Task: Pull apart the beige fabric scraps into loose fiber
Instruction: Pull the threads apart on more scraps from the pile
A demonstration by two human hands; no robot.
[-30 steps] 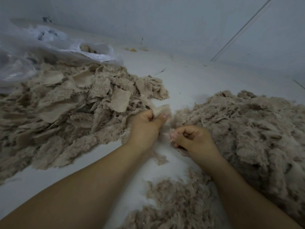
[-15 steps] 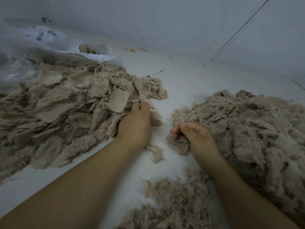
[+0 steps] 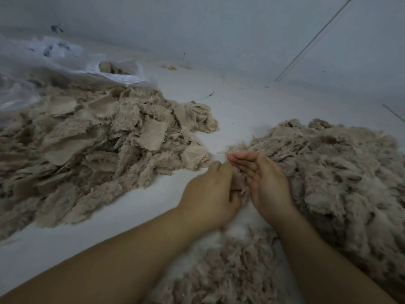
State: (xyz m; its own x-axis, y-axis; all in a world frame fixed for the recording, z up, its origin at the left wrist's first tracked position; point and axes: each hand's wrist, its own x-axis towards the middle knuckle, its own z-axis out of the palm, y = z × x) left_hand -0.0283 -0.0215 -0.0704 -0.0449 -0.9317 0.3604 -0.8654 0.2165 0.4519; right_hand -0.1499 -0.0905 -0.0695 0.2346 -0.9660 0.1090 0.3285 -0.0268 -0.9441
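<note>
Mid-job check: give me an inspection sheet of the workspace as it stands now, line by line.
Surface: white floor, fluff strewn between the piles.
Job's things: scrap pile on the left; fiber pile on the right; smaller fiber patch near the arms; one scrap between the hands.
Clutter: plastic bag behind the scrap pile, some scraps inside; small yellow bit by the wall.
Grippers: left hand curled on the scrap; right hand with straight fingers against it.
Cables: thin line running up the wall, kind unclear.
Surroundings: pale wall.
</note>
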